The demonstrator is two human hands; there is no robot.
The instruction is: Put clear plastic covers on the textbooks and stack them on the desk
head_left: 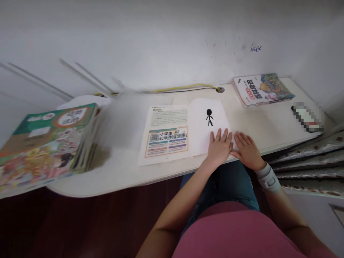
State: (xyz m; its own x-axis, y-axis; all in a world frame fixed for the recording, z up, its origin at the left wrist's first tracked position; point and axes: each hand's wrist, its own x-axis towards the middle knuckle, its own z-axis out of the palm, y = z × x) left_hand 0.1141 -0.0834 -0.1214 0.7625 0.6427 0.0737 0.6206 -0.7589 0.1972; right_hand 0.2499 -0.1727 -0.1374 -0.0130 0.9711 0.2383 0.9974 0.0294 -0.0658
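Note:
An open booklet point(166, 122) lies flat on the white desk. Its left page carries print and a framed panel; the right page is white with a black stick figure point(209, 117) on it. My left hand point(219, 145) rests palm down on the lower right part of that white page, fingers stretched out. Beside it, my right hand point(247, 149) lies flat at the page's right edge, on the desk as far as I can see. The thumb of my right hand comes close to the left hand. A pale band point(268, 178) wraps my right wrist. Neither hand grips anything.
A stack of colourful books point(48, 143) stands at the desk's left end. Several booklets point(264, 89) are piled at the back right, near a phone-like object point(307, 117), partly blurred out. A yellow cable point(185, 87) runs along the wall into a desk hole point(220, 90).

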